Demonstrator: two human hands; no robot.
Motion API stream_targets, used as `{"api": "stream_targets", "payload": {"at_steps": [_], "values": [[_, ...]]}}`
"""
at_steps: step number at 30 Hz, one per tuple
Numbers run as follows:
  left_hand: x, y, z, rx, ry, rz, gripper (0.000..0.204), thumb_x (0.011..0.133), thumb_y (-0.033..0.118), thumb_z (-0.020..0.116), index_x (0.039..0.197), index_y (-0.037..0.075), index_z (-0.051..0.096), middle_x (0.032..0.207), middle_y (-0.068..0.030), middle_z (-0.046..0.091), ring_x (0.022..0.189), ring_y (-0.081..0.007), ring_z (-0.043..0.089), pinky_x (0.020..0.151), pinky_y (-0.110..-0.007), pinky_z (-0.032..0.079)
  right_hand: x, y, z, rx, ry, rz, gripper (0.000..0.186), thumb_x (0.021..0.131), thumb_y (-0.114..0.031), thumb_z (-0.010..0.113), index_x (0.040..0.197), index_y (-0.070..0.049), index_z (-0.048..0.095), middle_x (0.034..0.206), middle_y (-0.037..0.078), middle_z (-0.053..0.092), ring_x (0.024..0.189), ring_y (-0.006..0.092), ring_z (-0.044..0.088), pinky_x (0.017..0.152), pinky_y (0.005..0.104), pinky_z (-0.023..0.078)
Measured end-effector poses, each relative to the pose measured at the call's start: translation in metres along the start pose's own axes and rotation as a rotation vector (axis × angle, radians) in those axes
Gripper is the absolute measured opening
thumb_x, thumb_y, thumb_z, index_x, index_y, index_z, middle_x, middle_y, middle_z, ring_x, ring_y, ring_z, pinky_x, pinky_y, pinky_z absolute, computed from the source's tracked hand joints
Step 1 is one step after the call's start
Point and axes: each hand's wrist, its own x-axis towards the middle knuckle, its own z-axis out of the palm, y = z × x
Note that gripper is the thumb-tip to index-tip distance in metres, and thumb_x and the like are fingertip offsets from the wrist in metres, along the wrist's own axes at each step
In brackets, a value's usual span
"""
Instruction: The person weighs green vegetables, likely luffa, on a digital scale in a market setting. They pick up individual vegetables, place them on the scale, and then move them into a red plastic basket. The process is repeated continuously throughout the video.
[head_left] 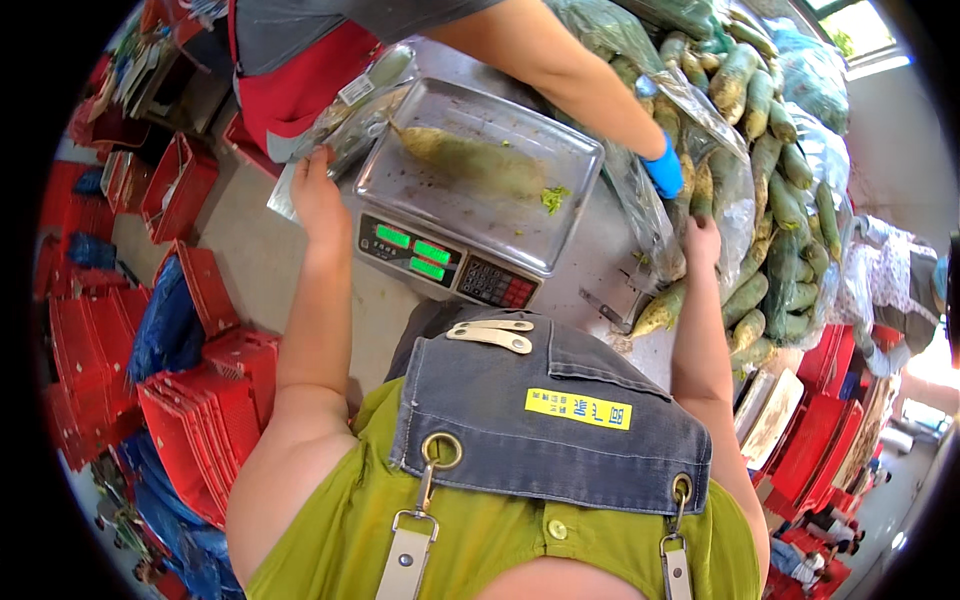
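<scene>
My left hand [318,195] is closed at the near edge of a clear plastic bag [350,145] holding a green radish, just left of the scale. My right hand [703,243] reaches to the radish pile, its fingers closed around the lower end of a green radish [703,190]. Between my hands stands a digital weighing scale [455,260] with a metal tray and lit green displays. A long, soil-stained green radish [470,162] lies on the tray, with a leafy scrap [555,199] by its right end.
Across from me, a co-worker's blue-gloved hand [664,170] reaches into the same pile, close to my right hand. Many radishes [735,80] lie on and among plastic bags at right. A loose radish [660,308] rests near the table edge. Red crates [200,425] stand at left.
</scene>
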Motion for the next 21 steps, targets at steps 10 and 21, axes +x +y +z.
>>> {"api": "stream_targets", "payload": {"at_steps": [10, 21], "values": [[0.022, 0.017, 0.007, 0.287, -0.384, 0.205, 0.021, 0.086, 0.017, 0.06, 0.098, 0.0, 0.065, 0.09, -0.0083, 0.066, 0.087, -0.0154, 0.058, 0.085, -0.026, 0.04, -0.003, 0.05, 0.037, 0.155, -0.345, -0.006, 0.076, 0.073, -0.034, 0.073, 0.131, 0.002, 0.04, 0.116, 0.023, 0.057, 0.1, 0.032, 0.06, 0.08, 0.0377, 0.05], [-0.017, 0.014, 0.123, 1.108, -1.393, 0.467, 0.069, 0.053, 0.031, 0.079, 0.115, 0.009, 0.056, 0.106, -0.0156, 0.062, 0.1, -0.0331, 0.057, 0.088, -0.041, 0.044, -0.007, 0.045, 0.017, 1.078, -0.564, 0.409, 0.044, 0.084, -0.03, 0.061, 0.114, 0.002, 0.056, 0.107, 0.015, 0.063, 0.095, 0.0268, 0.062, 0.081, 0.0394, 0.05]]}}
